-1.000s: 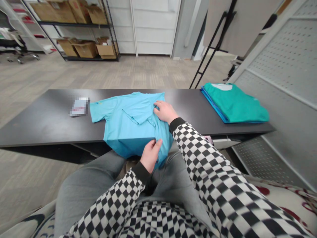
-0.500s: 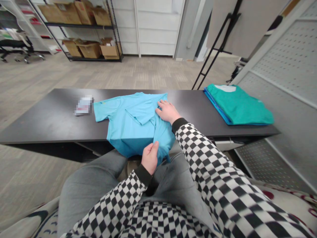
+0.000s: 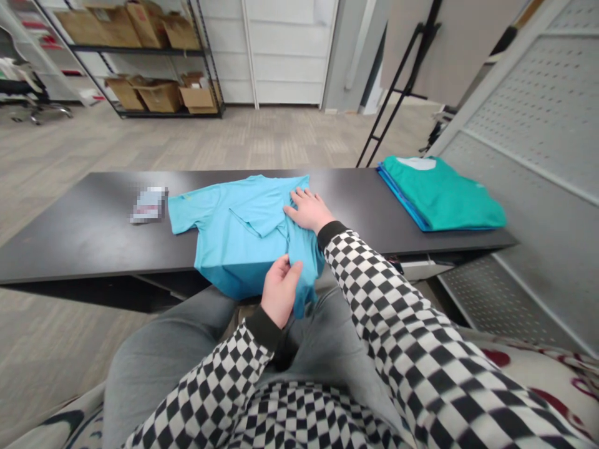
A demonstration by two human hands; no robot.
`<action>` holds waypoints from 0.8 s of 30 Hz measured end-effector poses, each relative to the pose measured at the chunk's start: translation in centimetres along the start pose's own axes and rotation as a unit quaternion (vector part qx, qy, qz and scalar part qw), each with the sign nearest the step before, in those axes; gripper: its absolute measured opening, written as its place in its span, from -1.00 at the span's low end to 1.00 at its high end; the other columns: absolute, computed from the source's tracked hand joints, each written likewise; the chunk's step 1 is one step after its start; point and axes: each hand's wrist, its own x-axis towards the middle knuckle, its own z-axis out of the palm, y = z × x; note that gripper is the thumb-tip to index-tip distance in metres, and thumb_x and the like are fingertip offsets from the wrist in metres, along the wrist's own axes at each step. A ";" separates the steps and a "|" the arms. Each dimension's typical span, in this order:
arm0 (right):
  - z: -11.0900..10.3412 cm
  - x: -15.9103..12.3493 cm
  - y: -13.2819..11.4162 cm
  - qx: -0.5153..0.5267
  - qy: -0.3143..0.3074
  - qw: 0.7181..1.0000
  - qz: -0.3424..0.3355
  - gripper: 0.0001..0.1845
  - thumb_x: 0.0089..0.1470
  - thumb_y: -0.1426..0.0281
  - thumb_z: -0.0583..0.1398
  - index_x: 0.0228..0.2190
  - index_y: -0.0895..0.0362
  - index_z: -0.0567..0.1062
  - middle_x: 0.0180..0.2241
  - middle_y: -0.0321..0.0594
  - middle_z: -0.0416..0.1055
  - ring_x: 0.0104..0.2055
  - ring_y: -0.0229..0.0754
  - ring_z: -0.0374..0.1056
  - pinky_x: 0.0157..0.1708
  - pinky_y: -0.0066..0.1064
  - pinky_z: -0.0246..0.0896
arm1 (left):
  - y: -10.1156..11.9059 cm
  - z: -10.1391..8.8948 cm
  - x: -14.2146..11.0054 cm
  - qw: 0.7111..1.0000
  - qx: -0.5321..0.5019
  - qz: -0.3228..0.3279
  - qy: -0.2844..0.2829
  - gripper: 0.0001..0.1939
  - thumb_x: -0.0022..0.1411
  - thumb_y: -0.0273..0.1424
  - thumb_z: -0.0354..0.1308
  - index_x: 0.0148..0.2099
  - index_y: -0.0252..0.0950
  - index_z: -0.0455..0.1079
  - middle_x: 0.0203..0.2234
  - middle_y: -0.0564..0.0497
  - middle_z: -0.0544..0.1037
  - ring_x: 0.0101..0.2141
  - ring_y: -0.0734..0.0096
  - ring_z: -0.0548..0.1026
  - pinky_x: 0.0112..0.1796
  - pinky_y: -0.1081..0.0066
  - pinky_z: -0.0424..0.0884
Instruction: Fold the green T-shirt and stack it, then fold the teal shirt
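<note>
A light blue T-shirt (image 3: 234, 234) lies on the dark table, its lower part hanging over the front edge toward my lap. One sleeve points left; the right side is folded inward, with the other sleeve lying across the middle. My left hand (image 3: 281, 285) is closed at the shirt's lower right, thumb and fingers pinching the fabric near the table edge. Flat on the folded right side rests my right hand (image 3: 309, 210), its fingers spread and pressing the cloth. Wrinkles run between the two hands.
A stack of folded clothes (image 3: 444, 193), green on top and blue beneath, sits on the table's (image 3: 60, 237) right end. A blurred small packet (image 3: 150, 204) lies at left. A perforated panel (image 3: 528, 125) borders the right; a shelf with cardboard boxes (image 3: 159, 95) stands behind.
My left hand has moved slightly up along the shirt's lower right fabric. My right hand stays on the folded side, its fingers a little more spread. The whole view has shifted slightly.
</note>
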 end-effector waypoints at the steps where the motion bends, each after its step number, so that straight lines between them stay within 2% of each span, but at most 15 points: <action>1: 0.0 0.0 0.0 0.001 0.001 1.000 0.000 -0.11 0.51 -0.07 0.00 0.59 0.20 0.24 0.66 0.04 0.00 0.68 0.33 -0.08 0.62 0.30 -0.20 | 0.4 0.4 0.3 1.000 -0.005 -0.013 0.001 -0.54 0.31 0.03 0.49 -0.05 -0.26 0.59 -0.35 0.06 0.57 -0.36 0.41 0.45 -0.27 0.43 0.42; 4: -0.1 -0.1 -0.2 0.003 0.001 1.000 0.000 -0.11 0.51 -0.06 0.01 0.59 0.22 0.24 0.66 0.05 0.01 0.68 0.33 -0.07 0.62 0.30 -0.20 | 1.5 1.0 1.2 0.998 0.032 -0.045 -0.023 -0.54 0.28 0.03 0.50 -0.16 -0.27 0.55 -0.42 0.08 0.52 -0.43 0.44 0.37 -0.34 0.43 0.34; 6: -0.3 -0.1 -0.3 0.003 0.001 1.000 0.001 -0.12 0.51 -0.05 0.02 0.58 0.21 0.25 0.66 0.05 0.02 0.68 0.32 -0.06 0.62 0.29 -0.20 | 2.0 0.9 1.7 0.994 0.087 -0.041 -0.043 -0.53 0.26 0.04 0.50 -0.28 -0.25 0.48 -0.50 0.12 0.44 -0.49 0.47 0.26 -0.42 0.43 0.23; 10: -0.4 -0.2 -0.4 0.009 -0.001 1.000 0.001 -0.13 0.50 -0.05 0.02 0.57 0.20 0.27 0.65 0.05 0.03 0.68 0.32 -0.06 0.62 0.28 -0.20 | 3.2 0.6 2.1 0.974 0.219 0.049 -0.016 -0.39 0.34 0.01 0.42 -0.48 -0.19 0.17 -0.61 0.18 0.13 -0.51 0.47 0.08 -0.45 0.39 0.01; 13: -0.2 -0.2 -0.3 0.014 0.005 1.000 -0.001 -0.15 0.50 -0.04 0.04 0.56 0.19 0.30 0.65 0.06 0.06 0.67 0.33 -0.05 0.62 0.29 -0.19 | 3.9 0.4 1.7 0.960 0.259 0.111 -0.004 -0.36 0.42 -0.03 0.34 -0.51 -0.19 0.08 -0.60 0.16 0.06 -0.48 0.45 0.06 -0.42 0.37 0.00; 17: -0.2 0.0 -0.1 0.025 0.014 1.000 -0.002 -0.19 0.50 -0.03 0.05 0.53 0.18 0.35 0.63 0.05 0.11 0.67 0.30 -0.01 0.62 0.27 -0.18 | 4.1 -0.1 1.4 0.957 0.254 0.138 -0.011 -0.35 0.43 -0.05 0.35 -0.51 -0.19 0.07 -0.58 0.14 0.06 -0.47 0.43 0.06 -0.42 0.35 0.00; 21: -0.3 0.2 0.1 0.054 0.025 0.998 0.012 -0.26 0.55 0.04 0.00 0.51 0.18 0.39 0.60 0.04 0.18 0.66 0.22 0.03 0.62 0.23 -0.15 | 3.5 -0.3 2.0 0.977 0.188 0.096 0.008 -0.36 0.48 -0.01 0.29 -0.49 -0.16 0.05 -0.60 0.16 0.04 -0.51 0.46 0.03 -0.46 0.35 0.04; 24: -0.2 0.5 0.3 0.068 0.032 0.997 0.025 -0.30 0.56 0.09 -0.02 0.48 0.16 0.41 0.57 0.02 0.25 0.65 0.17 0.08 0.62 0.18 -0.10 | 3.1 -0.1 2.4 0.990 0.111 0.063 0.050 -0.38 0.45 0.00 0.34 -0.47 -0.14 0.09 -0.63 0.16 0.10 -0.51 0.44 0.12 -0.47 0.35 0.14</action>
